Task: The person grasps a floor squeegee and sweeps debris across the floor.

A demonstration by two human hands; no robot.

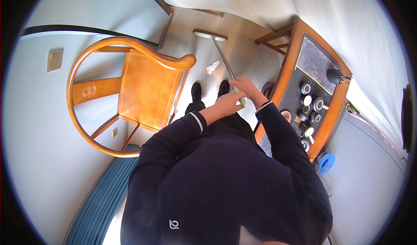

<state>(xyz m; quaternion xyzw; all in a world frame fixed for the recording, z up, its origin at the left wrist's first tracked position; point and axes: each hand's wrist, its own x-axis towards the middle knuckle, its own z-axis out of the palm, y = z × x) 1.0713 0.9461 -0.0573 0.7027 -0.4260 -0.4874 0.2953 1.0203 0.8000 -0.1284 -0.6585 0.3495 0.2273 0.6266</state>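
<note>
A long-handled broom [224, 59] reaches from my hands forward to the floor, its wide pale head with dark bristles lying away from my feet. My left hand [226, 104] is closed around the handle near its light-green end. Further along the handle, my right hand [245, 88] is wrapped around it too. On the floor, left of the handle and short of the broom head, lies a crumpled white piece, like tissue [213, 67]. The two hands are close together in front of my body.
A wooden armchair [150, 88] stands at my left. To my right is a wooden tea table [284, 73] bearing several cups and dark vessels. A blue-rimmed bin [325, 163] sits beyond its near end. A white curtain [260, 4] hangs ahead.
</note>
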